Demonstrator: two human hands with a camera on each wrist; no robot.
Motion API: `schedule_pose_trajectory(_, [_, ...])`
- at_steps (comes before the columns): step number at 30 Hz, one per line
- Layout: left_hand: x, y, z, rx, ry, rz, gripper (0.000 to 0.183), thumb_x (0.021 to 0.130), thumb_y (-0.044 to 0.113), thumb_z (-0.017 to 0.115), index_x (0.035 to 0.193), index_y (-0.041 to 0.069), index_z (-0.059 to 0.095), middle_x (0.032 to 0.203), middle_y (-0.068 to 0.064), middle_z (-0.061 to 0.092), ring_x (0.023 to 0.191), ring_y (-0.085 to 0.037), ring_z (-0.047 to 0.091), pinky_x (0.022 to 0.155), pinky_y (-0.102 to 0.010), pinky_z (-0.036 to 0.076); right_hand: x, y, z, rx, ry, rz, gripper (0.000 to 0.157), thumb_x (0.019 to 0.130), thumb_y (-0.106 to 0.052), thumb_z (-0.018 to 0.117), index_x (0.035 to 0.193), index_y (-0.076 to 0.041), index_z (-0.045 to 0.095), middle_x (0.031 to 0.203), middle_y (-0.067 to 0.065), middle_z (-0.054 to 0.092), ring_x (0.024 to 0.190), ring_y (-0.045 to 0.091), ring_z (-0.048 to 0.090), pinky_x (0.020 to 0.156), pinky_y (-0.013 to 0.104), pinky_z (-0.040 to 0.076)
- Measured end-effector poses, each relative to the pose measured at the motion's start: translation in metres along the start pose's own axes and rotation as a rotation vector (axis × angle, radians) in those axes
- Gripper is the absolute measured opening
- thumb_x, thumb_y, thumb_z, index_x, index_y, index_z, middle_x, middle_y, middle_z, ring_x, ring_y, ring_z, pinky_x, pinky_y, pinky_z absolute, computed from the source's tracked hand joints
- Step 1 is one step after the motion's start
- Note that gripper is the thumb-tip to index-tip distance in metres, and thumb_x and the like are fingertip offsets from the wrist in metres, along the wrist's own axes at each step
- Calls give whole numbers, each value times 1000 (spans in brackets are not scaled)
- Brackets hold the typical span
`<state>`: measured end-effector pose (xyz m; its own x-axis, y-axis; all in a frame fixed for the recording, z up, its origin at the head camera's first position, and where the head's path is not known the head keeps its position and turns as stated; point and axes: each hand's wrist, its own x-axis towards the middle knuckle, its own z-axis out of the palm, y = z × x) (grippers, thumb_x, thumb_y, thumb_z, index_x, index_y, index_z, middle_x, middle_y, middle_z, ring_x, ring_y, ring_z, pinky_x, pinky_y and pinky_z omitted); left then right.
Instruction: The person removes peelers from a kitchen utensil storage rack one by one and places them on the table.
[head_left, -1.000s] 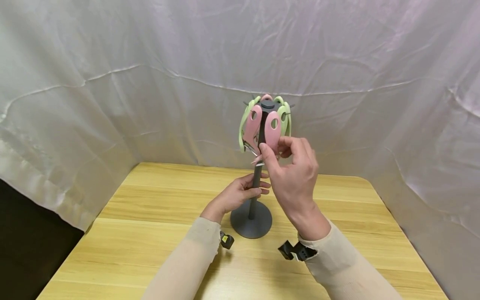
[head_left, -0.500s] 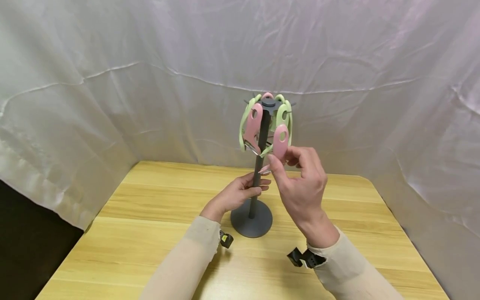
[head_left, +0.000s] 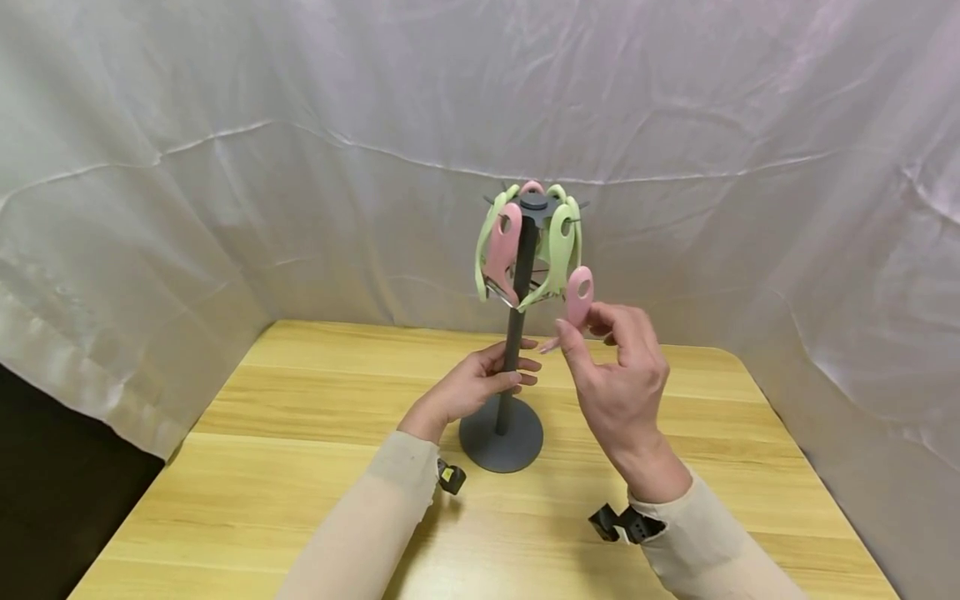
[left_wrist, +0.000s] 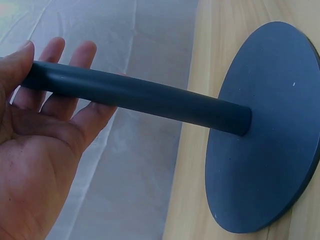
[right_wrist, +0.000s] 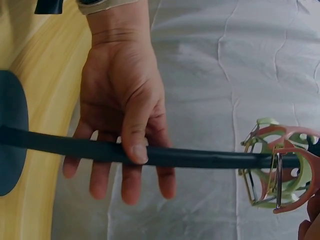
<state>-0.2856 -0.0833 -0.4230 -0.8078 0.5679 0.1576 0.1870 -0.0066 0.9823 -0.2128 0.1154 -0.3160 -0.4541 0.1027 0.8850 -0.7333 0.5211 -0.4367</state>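
- While the stand is steadied by the left hand, its pole is held between the thumb, on the near side, and the fingers behind; the base is seated on the wooden table.
- The loose pink peeler is pinched low on its handle by the right hand. Position: right of the stand, below the level of the hooks, hung on none; its blade end is pointed toward the pole and is apart from it.
- On the stand, a hung pink peeler is noted at front left and a hung green peeler at front right; further handles are seen round the top, partly hidden.
- Contact between the loose peeler and those hung on the stand's right side cannot be settled.
- Judged good practice: the pole should be braced firmly enough that the stand is not rocked. Fingertips should be confined to the handle, clear of the blade. A gap should be left beside the stand's hung peelers, lest blades be snagged. At any hook, the handle's hole should be guided along the hook's line, without twisting.
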Motion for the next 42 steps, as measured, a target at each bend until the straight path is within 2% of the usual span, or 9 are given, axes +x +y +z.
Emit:
schedule_pose_trajectory(7, [-1,1,1,2,18,-20,47,110,10,57,155,20,51,141,-14,67,128,-28,69,110,-53,52,-8,13,-4,-39,-3,28,24,90,-14,83,106,2,75,95,17,75,88,32,62,80,32,48])
schedule_pose_trajectory(15, [-1,0,2,13,21,-22,46,110,11,57,155,20,51,142,-13,67,128,-28,69,108,-48,54,-21,30,-10,-95,-16,101,20,90,-10,84,102,3,75,94,17,76,88,29,65,77,27,44])
schedule_pose_trajectory(23, [0,-1,1,21,15,0,46,110,9,56,155,18,51,142,-14,67,128,-31,68,107,-48,55,-39,52,-16,-146,-40,176,21,92,-14,84,101,3,75,90,18,74,84,27,63,73,25,41])
schedule_pose_trajectory(26, [0,-1,1,18,12,4,47,110,8,56,156,17,50,142,-16,67,129,-31,68,108,-51,54,-46,60,-17,-186,-65,216,22,91,-16,85,99,2,74,88,17,73,82,28,65,70,25,40])
schedule_pose_trajectory(30, [0,-1,1,10,10,9,47,110,7,55,156,16,50,143,-17,66,129,-32,67,109,-56,52,-56,70,-18,-261,-130,280,25,93,-21,84,99,1,73,87,17,74,80,30,67,69,28,41])
schedule_pose_trajectory(36, [0,-1,2,9,16,11,48,110,6,55,156,15,50,143,-18,66,129,-32,68,108,-57,52,-73,83,-16,-349,-256,371,28,96,-29,80,98,-1,75,82,14,74,76,30,67,69,42,46])
schedule_pose_trajectory(39, [0,-1,2,2,16,12,48,110,6,55,156,14,50,143,-19,66,129,-32,68,108,-59,51,-80,89,-16,-386,-350,425,30,97,-32,77,96,-2,76,80,11,74,70,27,66,67,41,48])
schedule_pose_trajectory(42, [-1,0,2,-1,18,12,47,110,6,55,156,14,50,143,-19,65,129,-33,67,108,-58,51,-86,93,-16,-432,-492,510,33,99,-36,73,95,-4,75,80,8,73,65,22,62,62,35,46])
